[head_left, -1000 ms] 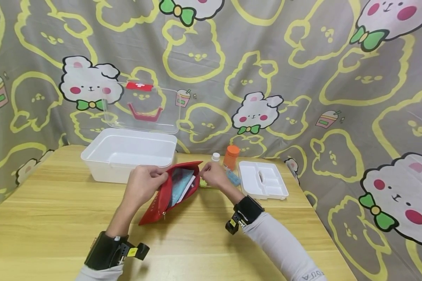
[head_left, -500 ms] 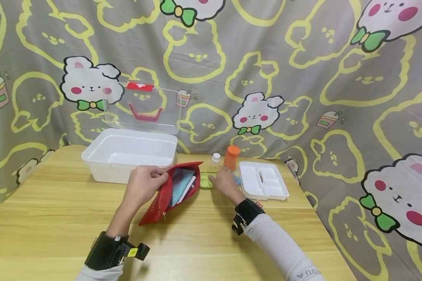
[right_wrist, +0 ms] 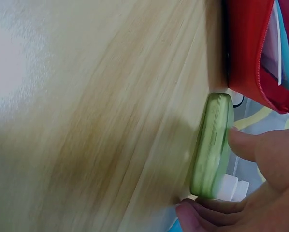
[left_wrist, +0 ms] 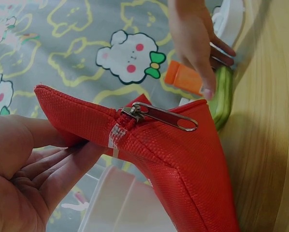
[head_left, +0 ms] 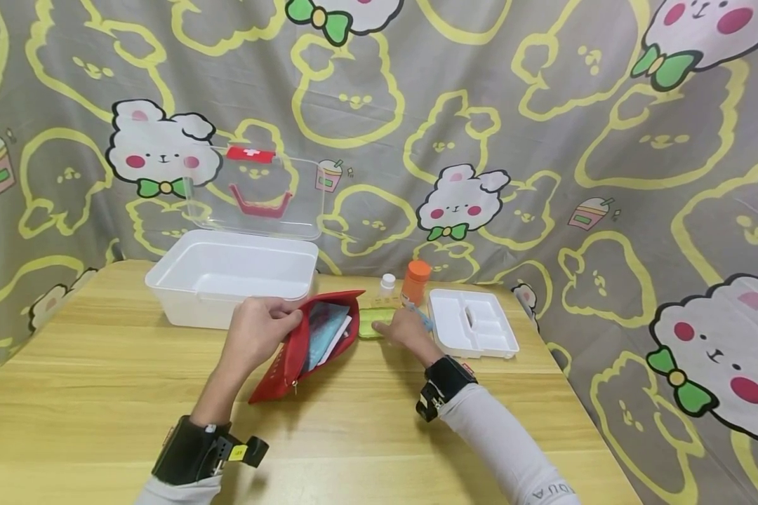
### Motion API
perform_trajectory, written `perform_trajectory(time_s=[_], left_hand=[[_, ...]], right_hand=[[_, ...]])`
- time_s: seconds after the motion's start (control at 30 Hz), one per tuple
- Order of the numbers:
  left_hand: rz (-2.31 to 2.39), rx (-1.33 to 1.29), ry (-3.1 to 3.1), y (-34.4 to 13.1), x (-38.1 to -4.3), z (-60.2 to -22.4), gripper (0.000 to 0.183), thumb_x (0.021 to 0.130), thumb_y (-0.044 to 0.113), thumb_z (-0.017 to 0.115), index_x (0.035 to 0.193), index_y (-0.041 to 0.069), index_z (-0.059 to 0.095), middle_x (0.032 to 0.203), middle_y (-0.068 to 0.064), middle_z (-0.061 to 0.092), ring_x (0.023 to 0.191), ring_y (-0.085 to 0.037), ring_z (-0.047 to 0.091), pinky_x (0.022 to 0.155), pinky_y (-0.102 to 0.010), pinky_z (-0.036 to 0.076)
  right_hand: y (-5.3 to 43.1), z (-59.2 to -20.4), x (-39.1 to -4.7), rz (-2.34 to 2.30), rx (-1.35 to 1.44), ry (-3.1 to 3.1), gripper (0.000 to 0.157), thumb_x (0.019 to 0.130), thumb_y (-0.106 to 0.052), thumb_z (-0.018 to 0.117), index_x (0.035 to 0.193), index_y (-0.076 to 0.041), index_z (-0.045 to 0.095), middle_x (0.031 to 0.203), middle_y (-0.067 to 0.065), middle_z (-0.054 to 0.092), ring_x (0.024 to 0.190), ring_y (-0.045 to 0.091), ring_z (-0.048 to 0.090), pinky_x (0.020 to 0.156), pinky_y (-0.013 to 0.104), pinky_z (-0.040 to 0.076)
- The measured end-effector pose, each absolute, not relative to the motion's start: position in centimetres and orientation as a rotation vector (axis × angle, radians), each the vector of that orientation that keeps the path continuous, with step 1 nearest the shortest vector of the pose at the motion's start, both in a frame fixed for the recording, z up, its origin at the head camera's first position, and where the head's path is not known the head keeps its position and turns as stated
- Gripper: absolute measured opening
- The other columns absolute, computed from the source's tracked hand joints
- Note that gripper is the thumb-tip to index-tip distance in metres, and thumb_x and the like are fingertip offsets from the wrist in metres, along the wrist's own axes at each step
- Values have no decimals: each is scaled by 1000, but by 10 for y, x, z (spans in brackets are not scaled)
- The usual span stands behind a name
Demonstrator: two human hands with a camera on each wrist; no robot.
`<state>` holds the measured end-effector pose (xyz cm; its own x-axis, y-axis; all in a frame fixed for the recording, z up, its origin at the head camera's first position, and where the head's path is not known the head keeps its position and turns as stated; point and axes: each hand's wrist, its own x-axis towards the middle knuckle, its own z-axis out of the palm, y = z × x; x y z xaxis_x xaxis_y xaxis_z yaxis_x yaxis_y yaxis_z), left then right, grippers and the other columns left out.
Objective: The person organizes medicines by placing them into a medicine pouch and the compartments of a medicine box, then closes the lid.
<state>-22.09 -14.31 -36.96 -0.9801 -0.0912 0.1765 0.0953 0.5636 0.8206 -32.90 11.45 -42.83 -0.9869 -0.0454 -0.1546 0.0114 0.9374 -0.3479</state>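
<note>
My left hand (head_left: 259, 333) pinches the upper left edge of a red zippered pouch (head_left: 281, 368), thumb in front. The pouch's mouth gapes, showing a light blue packet (head_left: 325, 330) and white packets inside. In the left wrist view its metal zipper pull (left_wrist: 166, 116) hangs near the corner. My right hand (head_left: 407, 331) reaches over a small green case (head_left: 373, 322) lying on the table right of the pouch. In the right wrist view, the thumb touches the upper face of the green case (right_wrist: 213, 145), and the fingers extend past its end.
An opened white box (head_left: 196, 308) with a raised clear lid (head_left: 259, 210) stands back left. Behind the right hand are a white-capped bottle (head_left: 387, 284) and an orange bottle (head_left: 415, 284). A blue item (head_left: 425, 319) lies beside a white divided tray (head_left: 474, 322).
My right hand has moved from the pouch's right edge, rightward, onto the green case. The left hand and the pouch have stayed in place.
</note>
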Motion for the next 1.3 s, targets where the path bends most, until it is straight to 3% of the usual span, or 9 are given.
perform_trajectory(time_s=[0.1, 0.17, 0.27, 0.33, 0.53, 0.73, 0.97, 1.13, 1.3], left_hand=[[-1377, -5, -2597, -143, -221, -369, 24, 95, 17, 69, 110, 0, 77, 96, -16, 78, 70, -17, 72, 67, -30, 62], [-1376, -4, -2595, -144, -221, -369, 24, 95, 17, 69, 110, 0, 77, 96, -16, 78, 70, -17, 73, 67, -30, 62], [-1374, -5, -2594, -144, -221, -370, 24, 95, 17, 69, 109, 0, 77, 95, -16, 78, 70, -17, 73, 66, -30, 62], [-1379, -5, -2594, -144, -221, -369, 24, 95, 17, 69, 109, 0, 77, 96, -16, 78, 70, -16, 72, 67, -30, 62], [-1387, -2, -2599, -144, -221, -369, 24, 95, 17, 69, 109, 0, 77, 95, -15, 78, 70, -16, 72, 66, -29, 62], [-1384, -6, -2598, -144, -220, -369, 23, 95, 17, 68, 108, 0, 77, 94, -15, 78, 70, -16, 72, 66, -29, 62], [-1385, -5, -2598, -144, -221, -369, 24, 95, 17, 68, 110, 0, 77, 97, -16, 78, 71, -16, 73, 67, -29, 62], [-1364, -9, -2597, -145, -221, -370, 23, 95, 18, 69, 107, 1, 78, 91, -13, 78, 68, -16, 70, 62, -27, 60], [-1343, -32, -2587, -144, -221, -370, 20, 93, 17, 70, 102, 2, 79, 84, -10, 78, 63, -15, 66, 56, -26, 53]], right_hand=[[115, -427, -329, -601, -2, 2944, 52, 90, -52, 70, 63, -10, 59, 62, 2, 49, 59, 18, 51, 54, 28, 37], [116, -427, -329, -689, 17, 2952, 50, 88, -50, 74, 88, -1, 68, 74, 7, 58, 67, 20, 56, 58, 30, 43], [118, -429, -329, -856, 36, 2945, 70, 86, -43, 78, 131, 6, 56, 98, 16, 65, 85, 25, 62, 70, 36, 52], [120, -430, -329, -1004, 44, 2935, 81, 86, -35, 80, 144, 7, 43, 114, 21, 64, 97, 29, 62, 81, 41, 54], [127, -426, -331, -1348, 50, 2876, 53, 85, -17, 80, 124, 8, 56, 116, 26, 64, 97, 35, 67, 80, 41, 59], [132, -409, -327, -1386, 44, 2884, 49, 86, -22, 76, 126, 4, 64, 119, 24, 68, 101, 36, 69, 88, 43, 57], [133, -389, -318, -1579, -3, 2734, 45, 84, -22, 77, 121, 1, 70, 119, 21, 70, 78, 29, 75, 77, 39, 62], [126, -377, -309, -1619, -55, 2673, 32, 82, -24, 77, 107, -4, 77, 106, 15, 74, 75, 31, 74, 73, 39, 62], [118, -374, -299, -1680, -147, 2558, 28, 82, -21, 77, 104, -3, 77, 98, 12, 74, 67, 19, 70, 70, 40, 63]])
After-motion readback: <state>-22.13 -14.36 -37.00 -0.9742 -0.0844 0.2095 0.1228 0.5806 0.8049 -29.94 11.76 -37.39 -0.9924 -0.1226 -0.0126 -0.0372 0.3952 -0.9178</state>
